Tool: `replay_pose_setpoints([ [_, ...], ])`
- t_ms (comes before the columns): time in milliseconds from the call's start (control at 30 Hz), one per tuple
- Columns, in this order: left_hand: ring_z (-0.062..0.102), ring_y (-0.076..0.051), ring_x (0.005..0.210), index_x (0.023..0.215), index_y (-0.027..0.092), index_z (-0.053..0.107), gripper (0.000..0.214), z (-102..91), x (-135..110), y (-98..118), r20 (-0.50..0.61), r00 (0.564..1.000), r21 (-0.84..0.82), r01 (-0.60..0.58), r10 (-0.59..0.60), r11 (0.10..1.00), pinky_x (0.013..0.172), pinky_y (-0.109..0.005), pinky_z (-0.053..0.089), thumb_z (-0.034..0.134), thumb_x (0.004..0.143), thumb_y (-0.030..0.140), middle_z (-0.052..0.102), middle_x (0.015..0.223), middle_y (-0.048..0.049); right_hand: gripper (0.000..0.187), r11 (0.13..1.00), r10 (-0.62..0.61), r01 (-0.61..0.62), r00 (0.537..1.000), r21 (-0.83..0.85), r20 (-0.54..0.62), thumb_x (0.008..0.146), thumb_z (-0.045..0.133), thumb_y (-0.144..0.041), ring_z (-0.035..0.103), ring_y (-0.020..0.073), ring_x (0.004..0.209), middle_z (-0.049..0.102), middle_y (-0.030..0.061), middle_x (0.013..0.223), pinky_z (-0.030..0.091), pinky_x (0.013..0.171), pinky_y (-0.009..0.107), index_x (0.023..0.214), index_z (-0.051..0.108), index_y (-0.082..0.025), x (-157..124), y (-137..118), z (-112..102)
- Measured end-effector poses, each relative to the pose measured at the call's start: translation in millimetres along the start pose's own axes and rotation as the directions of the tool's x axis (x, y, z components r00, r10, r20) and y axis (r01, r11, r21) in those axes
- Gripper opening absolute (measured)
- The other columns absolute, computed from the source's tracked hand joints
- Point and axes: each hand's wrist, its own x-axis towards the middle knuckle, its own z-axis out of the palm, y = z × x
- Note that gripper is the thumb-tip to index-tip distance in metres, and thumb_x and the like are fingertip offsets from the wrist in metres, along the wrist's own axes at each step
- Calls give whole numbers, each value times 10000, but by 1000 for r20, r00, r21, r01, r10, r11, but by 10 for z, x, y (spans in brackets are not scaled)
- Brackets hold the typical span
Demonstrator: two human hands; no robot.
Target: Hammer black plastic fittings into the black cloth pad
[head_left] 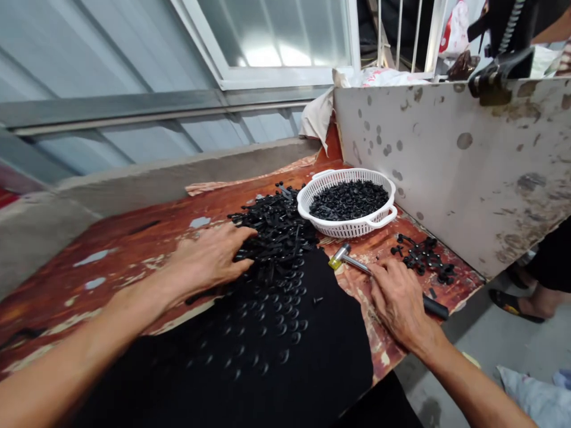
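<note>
**Hammer under your right hand, head toward the pile**

Key relation: the hammer (341,254) lies slantwise on the desk (134,232), right of the black cloth (330,345). Its long axis runs from the head, on the far-left end, down to the black grip by the desk's right front corner. Your right hand (396,296) is the near one, laid across the shaft between head and grip. Fingers point up the shaft to the head. Can't tell if they're wrapped round it or just resting: the palm side is hidden.

Your left hand (214,252) is well away from the hammer, over at the left side of the pile of black parts (279,220). Thumb and forefinger stand apart, aimed right, into the pile. No part shows between them; contact at the tips I can't confirm. Pieces lie every which way, so no common axis to line up on.

Pile sits toward the desk's far edge, spilling onto the cloth's far end. White basket (348,228) of small black pieces is just right of it, near the far right corner. Loose black cluster (422,255) lies beyond your right hand, by the desk's right edge. Rounded pieces (281,327) dot the cloth between your two hands.
</note>
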Motion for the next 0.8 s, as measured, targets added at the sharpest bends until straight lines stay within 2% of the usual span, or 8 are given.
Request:
replay_pose_setpoints([
  [100, 548, -316, 1064, 1210, 155, 540, 389, -323, -54, 245, 5, 992, 228, 120, -124, 966, 819, -449, 469, 329, 929, 323, 587, 1183, -149, 228, 991, -44, 51, 997, 127, -58, 965, 467, -167, 554, 218, 863, 627, 85, 974, 430, 760, 351, 1099, 650, -189, -23, -13, -33],
  [200, 540, -327, 1036, 1114, 164, 583, 334, -532, -112, 635, -85, 993, 293, 106, -84, 950, 808, -461, 471, 330, 925, 272, 592, 1171, -149, 219, 971, -70, 89, 994, 220, -89, 972, 459, -170, 534, 210, 817, 620, 66, 903, 412, 759, 347, 1073, 653, -191, -33, -19, -46],
  [300, 572, -297, 982, 1059, 200, 618, 318, -570, -147, 1137, -183, 968, 58, -164, 172, 985, 823, -439, 486, 336, 921, 252, 632, 1092, -134, 218, 957, -83, 103, 993, 270, -86, 946, 489, -140, 542, 219, 825, 627, 65, 892, 410, 774, 364, 1099, 639, -179, -36, -17, -46],
  [367, 600, -253, 933, 986, 215, 629, 280, -544, -110, 1489, -149, 918, -179, -390, 367, 903, 833, -393, 498, 360, 916, 249, 651, 1007, -101, 191, 952, -99, 115, 993, 283, -68, 924, 514, -134, 559, 240, 860, 647, 82, 913, 414, 792, 389, 1061, 644, -163, -36, -13, -56],
  [433, 615, -213, 942, 1038, 229, 608, 259, -513, -11, 1811, -137, 859, -365, -506, 493, 781, 862, -343, 501, 378, 936, 292, 656, 1021, -75, 196, 948, -122, 131, 991, 290, -51, 893, 549, -134, 575, 274, 963, 677, 109, 994, 413, 860, 430, 1063, 644, -153, -39, -7, -75],
  [500, 626, -213, 933, 1118, 217, 567, 279, -498, 122, 2076, -96, 819, -435, -546, 566, 716, 861, -347, 505, 419, 937, 370, 656, 1023, -75, 223, 943, -147, 151, 989, 298, -34, 869, 582, -147, 575, 286, 1056, 690, 110, 1096, 393, 944, 455, 1081, 643, -175, -47, -2, -90],
  [633, 644, -272, 878, 1192, 166, 508, 494, -536, 292, 2433, 31, 808, -374, -537, 589, 756, 776, -387, 519, 546, 852, 522, 663, 942, -98, 277, 945, -156, 149, 988, 292, 0, 869, 584, -170, 616, 272, 1023, 698, 94, 1098, 429, 928, 416, 1141, 625, -201, -108, 8, -30],
  [800, 660, -267, 873, 1323, 159, 457, 533, -608, 292, 2643, 72, 797, -370, -536, 599, 758, 741, -350, 507, 539, 847, 386, 685, 918, -99, 231, 950, -162, 150, 987, 273, 22, 884, 562, -181, 643, 279, 939, 703, 116, 1014, 471, 856, 402, 1099, 647, -179, -162, 22, 72],
])
